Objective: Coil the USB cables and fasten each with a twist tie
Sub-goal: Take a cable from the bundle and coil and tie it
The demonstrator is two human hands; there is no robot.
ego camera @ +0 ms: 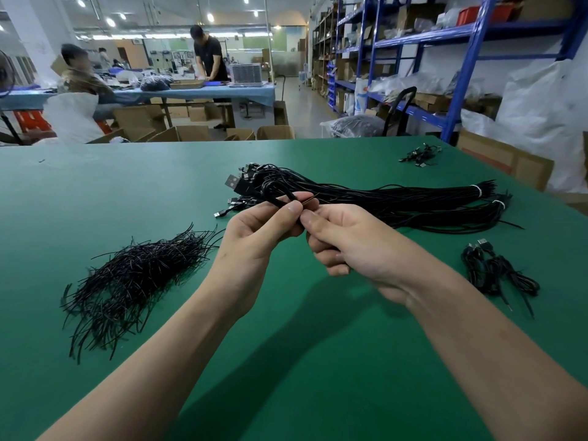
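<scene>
At a green worktable (95,192) in a packing warehouse, a worker holds a coiled black USB cable (276,195) up between both hands, just above the table and in front of the bundle of straight USB cables (381,198) waiting their turn. The left hand (259,240) pinches the cable's looped end between thumb and forefinger. The right hand (348,246), thumb tip almost touching the left thumb, pinches what appears to be a twist tie (310,198), a thin strand poking out past the fingertips, though it is too fine to be sure how far it is wound. The rest of the coil is hidden behind the palms. By the look of it, the fastening step is in hand: the coil is made and the tie is being closed round it. The next move calls for the left hand to keep the loops from springing while the right twists the tie's ends tight, then for the piece to join the finished coils (496,270) lying to the right. A pile of loose twist ties (136,275) lies near the left forearm for the next cable.
</scene>
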